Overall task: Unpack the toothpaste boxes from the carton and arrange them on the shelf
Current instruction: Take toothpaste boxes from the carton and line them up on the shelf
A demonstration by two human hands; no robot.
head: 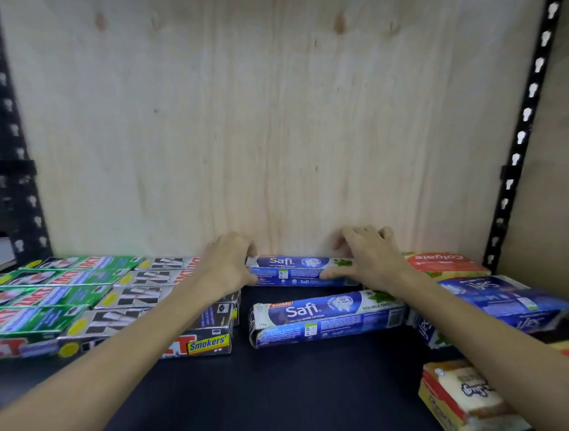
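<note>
- Left hand point(228, 265) and right hand point(369, 255) clasp the ends of a Safi box point(302, 270) at the plywood back wall point(248, 117).
- Outboard of the left hand: green and silver boxes point(80, 292) already ranked.
- Nearer than the grip: a second Safi box point(326, 316) lies askew; right of it, loose packs unsorted (carton not in view).

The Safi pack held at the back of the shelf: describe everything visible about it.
The rear Safi pack is a long blue and white bundle of toothpaste boxes in glossy clear wrap, printed with a white Safi logo and green mint leaves. It lies flat, lengthwise along the plywood back panel on the dark shelf. The left hand grips its left end, the right hand its right end.
</note>
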